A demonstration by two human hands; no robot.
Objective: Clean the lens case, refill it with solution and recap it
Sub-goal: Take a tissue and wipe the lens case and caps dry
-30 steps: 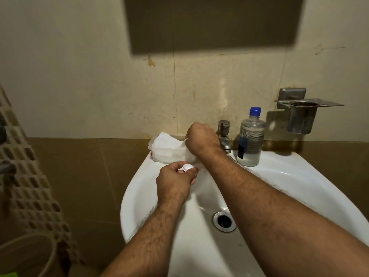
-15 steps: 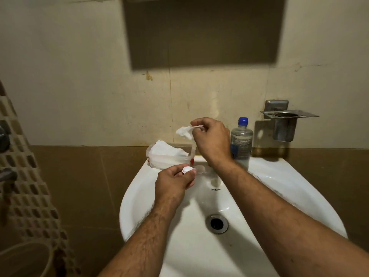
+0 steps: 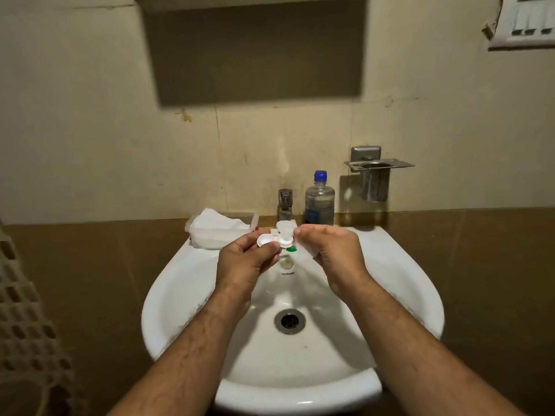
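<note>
Tissue (image 3: pixel 284 228) that the right hand (image 3: pixel 333 253) had lifted from the pack (image 3: pixel 220 231) half a second ago now sits at the case (image 3: pixel 274 240), pinched in that hand's fingertips and pressed onto or into the right-hand well; both hands have come together over the back of the sink (image 3: pixel 399 283), where a moment back the right was raised apart from the left. Left hand (image 3: pixel 244 259) grips the case by its left well, fingers curled under and thumb on top. By my reading the drying or wiping step has just begun, so refilling from the bottle (image 3: pixel 319 202), which stands capped behind the tap (image 3: pixel 285 204), and recapping are not yet done. Case lies roughly level with its long axis running left to right across the view, wells facing up toward the camera; the left well shows open and white, the right one is mostly hidden by tissue. Something green (image 3: pixel 291 249) peeks just below the right well, perhaps a cap, though whether it is held or attached I cannot tell
</note>
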